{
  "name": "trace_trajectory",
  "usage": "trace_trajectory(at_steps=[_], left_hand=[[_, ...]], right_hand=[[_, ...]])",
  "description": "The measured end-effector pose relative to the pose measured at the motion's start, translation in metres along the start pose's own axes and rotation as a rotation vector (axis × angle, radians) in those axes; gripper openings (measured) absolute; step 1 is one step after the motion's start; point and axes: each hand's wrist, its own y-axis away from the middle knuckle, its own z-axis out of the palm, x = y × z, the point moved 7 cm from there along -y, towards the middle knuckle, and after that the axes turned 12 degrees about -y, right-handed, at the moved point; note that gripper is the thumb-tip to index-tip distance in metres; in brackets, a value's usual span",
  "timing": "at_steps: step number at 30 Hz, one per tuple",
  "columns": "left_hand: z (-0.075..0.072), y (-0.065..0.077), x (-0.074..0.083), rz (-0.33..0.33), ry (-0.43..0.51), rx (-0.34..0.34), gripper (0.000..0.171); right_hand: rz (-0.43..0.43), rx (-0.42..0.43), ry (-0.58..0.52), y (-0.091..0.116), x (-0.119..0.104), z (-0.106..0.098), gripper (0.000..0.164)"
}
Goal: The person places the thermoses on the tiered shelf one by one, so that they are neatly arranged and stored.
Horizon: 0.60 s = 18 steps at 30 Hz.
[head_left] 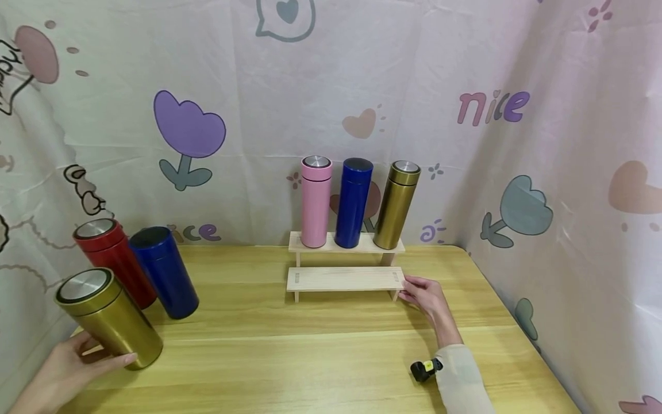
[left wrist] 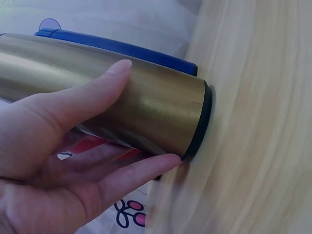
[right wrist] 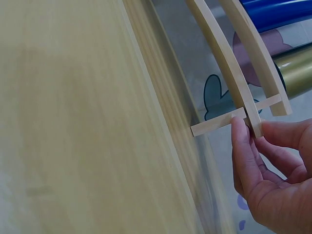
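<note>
At the left of the head view my left hand [head_left: 62,368] grips a gold thermos flask [head_left: 116,322] low on its body, thumb on the near side. Its dark base [left wrist: 200,126] is at the tabletop in the left wrist view. Behind it stand a red flask [head_left: 121,261] and a blue flask [head_left: 168,276]. With thumb and fingers, my right hand [head_left: 426,296] pinches the right end of a two-step wooden display stand [head_left: 343,279], at its lower step. A pink flask [head_left: 315,207], another blue flask [head_left: 354,207] and another gold flask [head_left: 395,210] stand on the upper step.
The stand and flasks are on a wood-grain table [head_left: 248,362]. Patterned cloth [head_left: 269,103] hangs behind the table and along its sides. A small black device [head_left: 425,369] with a yellow label sits at my right wrist, by the sleeve [head_left: 462,374].
</note>
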Motion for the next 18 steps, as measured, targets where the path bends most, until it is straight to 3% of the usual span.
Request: trace_trajectory(at_steps=[13,18], left_hand=[[0.0,-0.001,0.031,0.079,0.034,-0.011,0.084],[0.0,-0.002,0.039,0.147,0.05,0.024,0.079]], right_hand=[[-0.011,-0.022,-0.022,-0.001,0.0,0.001,0.046],[-0.011,-0.025,-0.024,0.0,-0.001,0.001,0.046]])
